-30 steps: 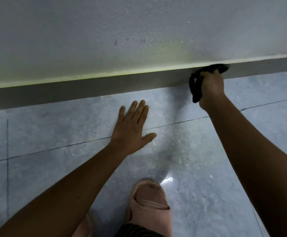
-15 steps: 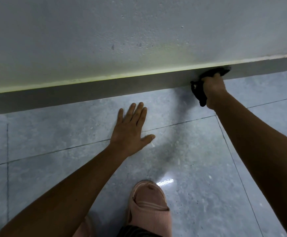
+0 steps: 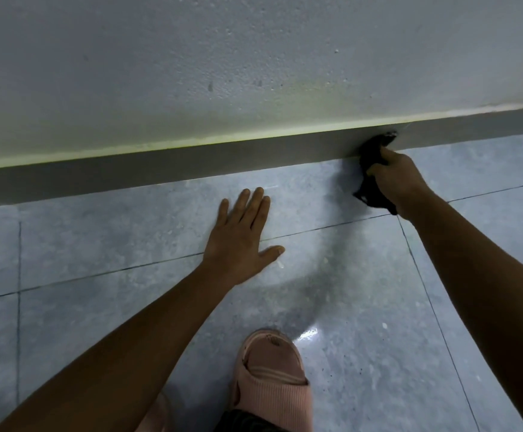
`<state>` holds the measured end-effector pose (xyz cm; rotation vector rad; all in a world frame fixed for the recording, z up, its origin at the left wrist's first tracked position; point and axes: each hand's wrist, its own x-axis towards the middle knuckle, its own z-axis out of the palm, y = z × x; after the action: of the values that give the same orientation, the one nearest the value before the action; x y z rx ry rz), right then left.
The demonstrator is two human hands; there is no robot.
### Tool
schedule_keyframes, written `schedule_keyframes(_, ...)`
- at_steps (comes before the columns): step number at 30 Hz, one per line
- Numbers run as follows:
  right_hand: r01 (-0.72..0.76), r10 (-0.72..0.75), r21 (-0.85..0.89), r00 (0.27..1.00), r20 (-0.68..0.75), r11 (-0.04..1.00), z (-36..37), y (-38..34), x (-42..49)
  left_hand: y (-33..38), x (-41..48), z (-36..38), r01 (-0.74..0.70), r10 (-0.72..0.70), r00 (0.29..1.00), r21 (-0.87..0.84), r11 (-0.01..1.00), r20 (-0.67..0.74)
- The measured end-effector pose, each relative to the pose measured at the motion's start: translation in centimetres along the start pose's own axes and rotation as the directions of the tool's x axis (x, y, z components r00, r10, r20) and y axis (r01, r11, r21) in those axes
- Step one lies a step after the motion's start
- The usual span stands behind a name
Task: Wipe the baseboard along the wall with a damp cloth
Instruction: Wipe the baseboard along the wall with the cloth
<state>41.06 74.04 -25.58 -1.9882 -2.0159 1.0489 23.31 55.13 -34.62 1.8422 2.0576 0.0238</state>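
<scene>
A dark grey baseboard [image 3: 191, 165] runs across the view where the pale wall meets the tiled floor, rising toward the right. My right hand [image 3: 397, 179] is shut on a black cloth [image 3: 372, 151] and presses its upper end against the baseboard at the right. A loose end of the cloth hangs below my fist onto the floor. My left hand [image 3: 241, 238] lies flat on the floor tile with fingers spread, a little in front of the baseboard and left of the cloth.
The rough pale wall [image 3: 254, 57] fills the upper half, with a yellowish strip above the baseboard. Glossy grey floor tiles [image 3: 98, 238] with dark grout lines stretch below. My foot in a pink slipper [image 3: 272, 378] rests at the bottom centre.
My right hand has slid the cloth slightly leftward and lower along the baseboard. The left hand stays planted on the floor.
</scene>
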Motion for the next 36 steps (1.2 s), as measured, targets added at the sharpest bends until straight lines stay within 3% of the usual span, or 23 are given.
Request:
schedule_keyframes(2, 0.167, -0.155, -0.159, 0.984, 0.088, 0.973, -0.8, 0.7, -0.7, -0.3, -0.8, 0.4, 0.004, -0.005, 0.999, -0.011, 1.000, -0.043)
schedule_keyframes(4, 0.368, -0.303, -0.207, 0.909, 0.288, 0.907, -1.2, 0.4, -1.7, -0.6, -1.7, 0.9, 0.018, -0.020, 0.996, -0.021, 1.000, -0.088)
schedule_keyframes(6, 0.644, -0.507, -0.366, 0.760, 0.407, 0.671, -1.0, 0.3, -1.4, -0.8, -2.3, 1.3, 0.026, -0.031, 0.994, -0.044, 0.999, -0.106)
schedule_keyframes(7, 0.707, -0.573, -0.488, 0.704, 0.420, 0.511, -0.7, 0.5, -0.9, -0.8, -2.4, 1.3, 0.026, -0.031, 0.994, -0.046, 0.999, -0.107)
schedule_keyframes(9, 0.623, -0.575, -0.703, 0.731, 0.367, 0.344, 0.3, 0.7, -0.2, -0.8, -2.3, 1.2, 0.028, -0.032, 0.994, -0.040, 0.999, -0.100)
schedule_keyframes(10, 0.559, -0.542, -0.752, 0.775, 0.324, 0.350, 0.8, 1.0, -0.2, -0.8, -2.3, 1.2, 0.031, -0.034, 0.995, -0.036, 0.999, -0.095)
schedule_keyframes(12, 0.410, -0.463, -0.734, 0.874, 0.147, 0.541, 2.0, 1.5, -1.1, -0.7, -2.3, 1.1, 0.039, -0.042, 0.995, -0.033, 0.999, -0.089)
schedule_keyframes(15, 0.214, -0.314, -0.396, 0.926, -0.207, 0.893, 3.5, 2.0, -2.2, -0.5, -2.4, 1.1, 0.051, -0.054, 0.994, -0.034, 0.998, -0.091)
schedule_keyframes(17, 0.106, -0.147, -0.187, 0.965, -0.219, 0.977, 4.5, 1.7, -1.5, -0.4, -2.4, 1.1, 0.055, -0.058, 0.995, -0.032, 0.998, -0.086)
schedule_keyframes(21, -0.091, 0.103, -0.303, 0.994, 0.025, 0.949, 5.7, 0.8, 1.0, -0.5, -2.2, 0.9, 0.055, -0.056, 0.997, -0.014, 0.998, -0.051)
schedule_keyframes(28, -0.240, 0.239, -0.363, 0.970, -0.048, 0.900, 4.0, 0.8, 3.6, -3.3, -3.0, 0.6, 0.185, -0.185, 0.981, -0.002, 0.983, -0.059)
schedule_keyframes(36, -0.112, 0.160, -0.439, 0.984, 0.074, 0.892, 8.1, -1.9, 0.7, -3.1, -3.0, 0.1, 0.169, -0.169, 0.985, -0.008, 0.986, -0.040)
